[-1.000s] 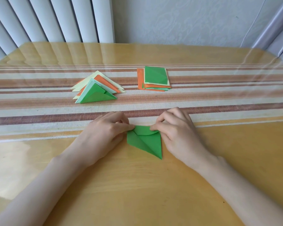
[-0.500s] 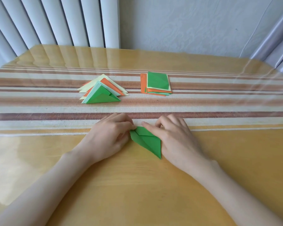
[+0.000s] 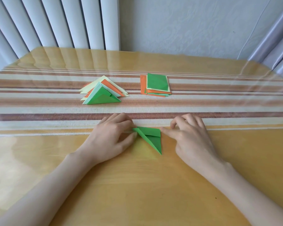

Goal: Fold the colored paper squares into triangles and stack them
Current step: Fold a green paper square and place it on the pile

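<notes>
A green paper folded into a triangle (image 3: 151,136) lies flat on the table in front of me, its long point toward me. My left hand (image 3: 111,137) pinches its left corner between thumb and fingertips. My right hand (image 3: 191,136) rests to the right, one straight fingertip touching the paper's right corner and the other fingers bent on the table. Behind, on the left, is the stack of folded triangles (image 3: 103,94) in green, orange and pale yellow. The stack of unfolded squares (image 3: 157,84), green on top, lies to its right.
Both stacks lie on a striped cloth runner (image 3: 39,111) under a clear cover across the wooden table (image 3: 137,185). White vertical blinds (image 3: 64,22) and a wall stand behind the far edge.
My right hand has slid off the paper to its right corner, uncovering the flattened triangle. My left hand has kept its pinch on the left corner.
</notes>
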The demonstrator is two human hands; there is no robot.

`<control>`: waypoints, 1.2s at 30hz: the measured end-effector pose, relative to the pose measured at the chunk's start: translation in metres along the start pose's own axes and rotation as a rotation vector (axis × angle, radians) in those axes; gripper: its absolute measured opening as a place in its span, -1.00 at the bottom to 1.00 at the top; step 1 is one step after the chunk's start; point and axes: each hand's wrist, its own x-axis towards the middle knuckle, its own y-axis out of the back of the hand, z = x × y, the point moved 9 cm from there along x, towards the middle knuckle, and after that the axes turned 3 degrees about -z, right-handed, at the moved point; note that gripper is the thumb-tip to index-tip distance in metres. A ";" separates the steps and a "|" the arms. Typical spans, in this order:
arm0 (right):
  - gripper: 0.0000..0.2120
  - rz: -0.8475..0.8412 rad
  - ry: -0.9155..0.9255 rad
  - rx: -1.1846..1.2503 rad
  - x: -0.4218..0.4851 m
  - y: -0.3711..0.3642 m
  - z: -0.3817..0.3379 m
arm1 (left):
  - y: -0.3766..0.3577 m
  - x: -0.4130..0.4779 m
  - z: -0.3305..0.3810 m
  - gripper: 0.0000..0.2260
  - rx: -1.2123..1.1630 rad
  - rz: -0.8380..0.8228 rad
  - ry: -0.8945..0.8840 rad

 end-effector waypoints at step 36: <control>-0.91 -0.243 -0.441 1.418 0.032 -0.029 -0.014 | 0.017 -0.001 -0.021 -0.76 -1.037 0.350 0.399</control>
